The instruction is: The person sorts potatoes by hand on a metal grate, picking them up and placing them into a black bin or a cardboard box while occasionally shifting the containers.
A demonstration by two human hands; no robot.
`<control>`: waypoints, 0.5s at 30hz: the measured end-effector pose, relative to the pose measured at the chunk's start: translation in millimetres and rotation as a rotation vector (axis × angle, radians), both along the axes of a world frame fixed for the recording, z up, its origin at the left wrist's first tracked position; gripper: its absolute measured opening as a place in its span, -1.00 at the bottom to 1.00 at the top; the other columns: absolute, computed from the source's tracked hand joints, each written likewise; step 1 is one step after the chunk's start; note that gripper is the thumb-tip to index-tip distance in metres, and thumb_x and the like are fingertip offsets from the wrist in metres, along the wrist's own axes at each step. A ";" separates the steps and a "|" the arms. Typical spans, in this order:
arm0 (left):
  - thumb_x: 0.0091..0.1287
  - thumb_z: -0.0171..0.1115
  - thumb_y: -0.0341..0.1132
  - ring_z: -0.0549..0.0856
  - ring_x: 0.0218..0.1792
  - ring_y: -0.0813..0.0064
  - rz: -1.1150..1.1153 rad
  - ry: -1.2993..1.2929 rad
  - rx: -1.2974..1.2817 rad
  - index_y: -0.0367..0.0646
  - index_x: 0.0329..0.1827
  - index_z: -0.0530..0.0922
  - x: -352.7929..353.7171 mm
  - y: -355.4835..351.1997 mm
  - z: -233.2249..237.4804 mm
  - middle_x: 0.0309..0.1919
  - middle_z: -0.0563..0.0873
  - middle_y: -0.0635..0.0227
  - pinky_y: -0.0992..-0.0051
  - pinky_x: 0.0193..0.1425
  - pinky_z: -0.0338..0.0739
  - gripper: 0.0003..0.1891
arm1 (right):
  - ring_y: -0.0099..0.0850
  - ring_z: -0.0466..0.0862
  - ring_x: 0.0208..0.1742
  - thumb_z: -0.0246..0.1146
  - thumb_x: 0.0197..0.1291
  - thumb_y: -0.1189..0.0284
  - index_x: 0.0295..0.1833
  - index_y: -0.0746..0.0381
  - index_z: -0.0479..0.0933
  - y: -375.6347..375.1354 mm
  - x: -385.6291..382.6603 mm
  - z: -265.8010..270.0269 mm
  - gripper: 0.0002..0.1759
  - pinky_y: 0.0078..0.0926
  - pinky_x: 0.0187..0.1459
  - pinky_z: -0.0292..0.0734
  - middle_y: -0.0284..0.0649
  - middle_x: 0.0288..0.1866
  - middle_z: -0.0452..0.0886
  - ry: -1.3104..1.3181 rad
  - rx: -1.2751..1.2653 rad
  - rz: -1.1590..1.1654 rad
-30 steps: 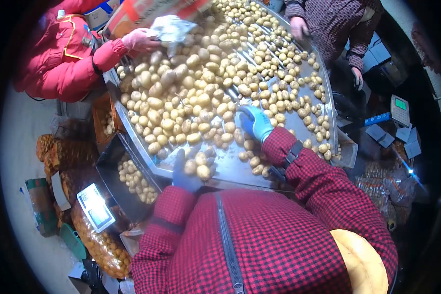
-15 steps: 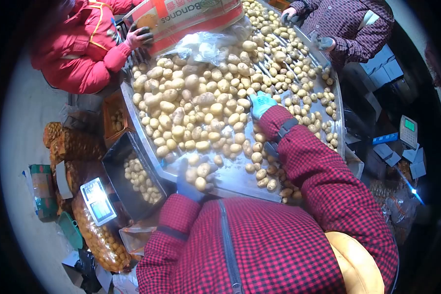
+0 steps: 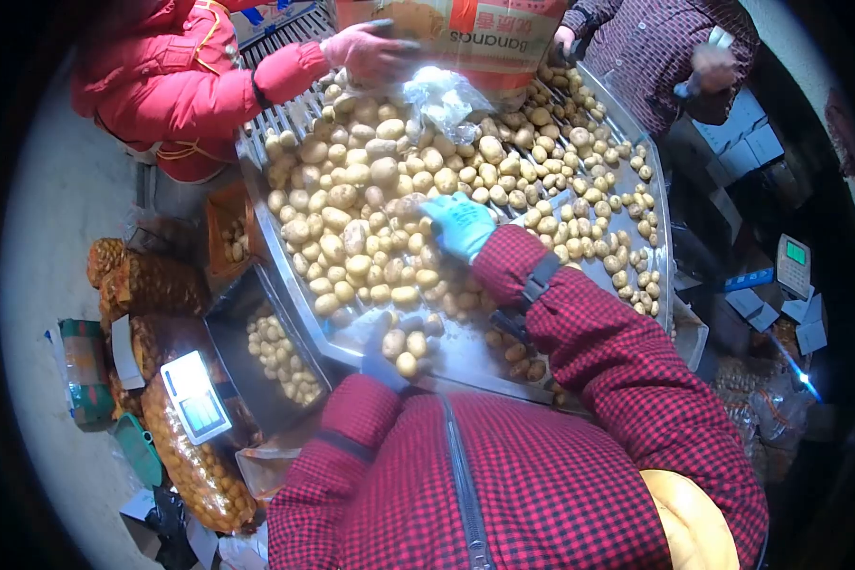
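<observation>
Many potatoes (image 3: 356, 237) lie heaped over a metal sorting table (image 3: 451, 356). Close to my body at the table's near edge, my left hand (image 3: 382, 364) is cupped around a few potatoes (image 3: 407, 353), its glove partly hidden by them. My right hand (image 3: 461, 225), in a light blue glove, reaches over the middle of the heap. Its fingers stretch leftward onto the potatoes, and the fingertips are right at them. Beyond the heap, crumpled clear plastic (image 3: 446, 100) lies against a red banana carton (image 3: 456, 33).
At the left, a black crate (image 3: 256, 356) holds potatoes, beside a scale display (image 3: 197, 399) and filled net sacks (image 3: 195, 465). A person in a red jacket (image 3: 161, 81) stands far left; another in a checked jacket (image 3: 627, 52) stands far right. A second scale (image 3: 793, 263) is at right.
My right hand has moved left across the heap; my left hand has shifted slightly right with its potatoes. The carton and plastic have moved right, and the red-jacketed person's hand is off the carton's side.
</observation>
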State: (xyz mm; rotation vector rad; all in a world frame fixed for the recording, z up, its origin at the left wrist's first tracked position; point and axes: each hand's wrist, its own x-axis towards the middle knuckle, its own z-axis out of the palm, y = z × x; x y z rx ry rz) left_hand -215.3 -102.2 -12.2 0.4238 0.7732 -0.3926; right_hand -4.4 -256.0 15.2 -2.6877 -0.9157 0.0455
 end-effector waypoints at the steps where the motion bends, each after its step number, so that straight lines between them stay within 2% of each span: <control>1: 0.53 -0.18 0.22 0.65 -0.16 0.16 -0.001 -0.013 -0.032 -0.31 0.38 0.37 0.5 2.4 -0.9 0.15 0.63 0.05 0.21 -0.22 0.64 -0.28 | -0.08 0.59 0.20 0.24 0.18 0.42 0.27 0.06 0.50 9.5 3.7 -1.4 -0.51 -0.10 0.16 0.53 -0.12 0.16 0.57 0.069 -0.112 0.012; 2: 0.53 -0.17 0.21 0.66 -0.17 0.15 -0.002 -0.026 -0.066 -0.28 0.39 0.37 -1.9 5.0 -3.5 0.14 0.64 0.04 0.19 -0.22 0.64 -0.29 | -0.07 0.60 0.21 0.24 0.18 0.42 0.30 0.07 0.48 13.5 3.5 -9.5 -0.48 -0.07 0.17 0.53 -0.10 0.26 0.50 0.084 -0.126 0.053; 4: 0.53 -0.15 0.20 0.67 -0.16 0.11 -0.015 -0.044 -0.142 -0.21 0.42 0.36 -2.5 9.3 -5.3 0.13 0.66 0.05 0.19 -0.26 0.64 -0.33 | -0.12 0.60 0.24 0.17 0.28 0.36 0.30 0.00 0.49 18.0 -3.7 -10.3 -0.55 -0.07 0.18 0.52 -0.11 0.28 0.46 0.076 -0.264 0.027; 6: 0.53 -0.14 0.19 0.68 -0.13 0.08 -0.042 -0.061 -0.068 -0.22 0.41 0.37 -1.3 6.7 -1.7 0.15 0.65 0.05 0.18 -0.26 0.64 -0.33 | -0.10 0.63 0.21 0.15 0.32 0.35 0.32 -0.04 0.47 17.0 -10.0 -10.0 -0.56 -0.01 0.16 0.53 -0.07 0.32 0.40 0.055 -0.340 0.034; 10: 0.54 -0.16 0.18 0.70 -0.05 0.05 -0.077 -0.148 -0.075 -0.23 0.42 0.38 -3.4 10.8 -16.8 0.20 0.63 0.03 0.18 -0.21 0.68 -0.32 | -0.08 0.58 0.26 0.19 0.26 0.44 0.32 -0.02 0.46 7.7 -25.5 -5.3 -0.51 0.07 0.15 0.55 -0.08 0.29 0.41 0.247 -0.233 0.010; 11: 0.55 -0.17 0.19 0.70 -0.05 0.05 -0.082 -0.177 -0.082 -0.24 0.43 0.38 -3.3 9.9 -11.8 0.21 0.63 0.03 0.19 -0.19 0.69 -0.32 | -0.04 0.62 0.18 0.24 0.20 0.40 0.27 -0.01 0.48 0.7 -32.2 -15.0 -0.53 0.03 0.13 0.56 -0.05 0.23 0.44 0.136 -0.178 0.012; 12: 0.56 -0.20 0.19 0.70 -0.03 0.08 -0.107 -0.124 0.012 -0.24 0.45 0.37 -3.0 6.4 -5.9 0.23 0.63 0.04 0.23 -0.17 0.70 -0.30 | -0.04 0.62 0.16 0.24 0.21 0.40 0.25 -0.03 0.49 -8.2 -38.3 -24.3 -0.54 0.02 0.12 0.56 -0.06 0.21 0.46 0.126 -0.143 -0.008; 13: 0.57 -0.23 0.20 0.71 0.00 0.08 -0.135 -0.177 -0.077 -0.22 0.47 0.35 -3.5 9.4 -10.2 0.26 0.61 0.04 0.24 -0.15 0.71 -0.30 | -0.04 0.62 0.15 0.24 0.21 0.41 0.24 -0.05 0.51 -15.9 -41.4 -25.6 -0.55 0.01 0.11 0.56 -0.07 0.18 0.48 0.108 -0.108 -0.030; 15: 0.58 -0.24 0.20 0.71 0.02 0.06 -0.147 -0.196 -0.062 -0.20 0.50 0.33 -1.1 10.0 -18.7 0.30 0.60 0.03 0.23 -0.15 0.71 -0.30 | -0.02 0.62 0.11 0.30 0.13 0.46 0.13 -0.02 0.58 -32.1 -52.4 -27.5 -0.59 -0.12 0.10 0.58 -0.09 0.07 0.55 0.172 0.093 -0.085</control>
